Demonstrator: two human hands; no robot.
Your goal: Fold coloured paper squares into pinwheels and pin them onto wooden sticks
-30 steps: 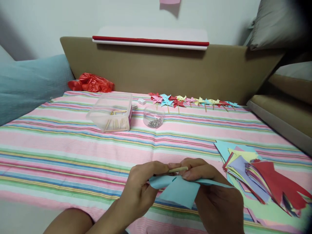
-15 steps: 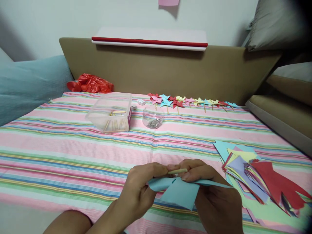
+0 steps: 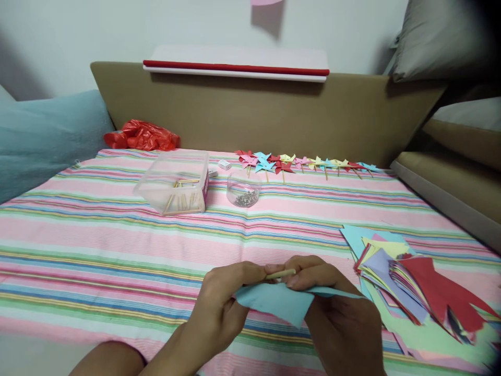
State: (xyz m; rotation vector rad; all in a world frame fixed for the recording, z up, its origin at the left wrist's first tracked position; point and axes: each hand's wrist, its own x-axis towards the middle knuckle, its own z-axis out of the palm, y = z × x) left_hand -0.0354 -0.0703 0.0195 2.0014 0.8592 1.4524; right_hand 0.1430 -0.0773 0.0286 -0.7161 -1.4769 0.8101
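Observation:
Both hands meet low in the middle of the view over a striped cloth (image 3: 117, 245). My left hand (image 3: 221, 305) is closed, its thumb and fingers pinching one end of a short wooden stick (image 3: 281, 273) and the edge of a light blue paper square (image 3: 279, 304). My right hand (image 3: 336, 308) is closed on the other end of the stick and the same paper, which bends and hangs between the hands. The paper hides the lower fingers.
A stack of cut coloured papers (image 3: 410, 274) lies right of my hands. Farther back stand a clear box of sticks (image 3: 174, 181), a small clear cup of pins (image 3: 243, 189), a row of finished paper pinwheels (image 3: 301, 163) and a red plastic bag (image 3: 143, 136).
The blue paper has been turned and folded up a little, so less of it hangs below my hands. Both hands keep their grip in the same place.

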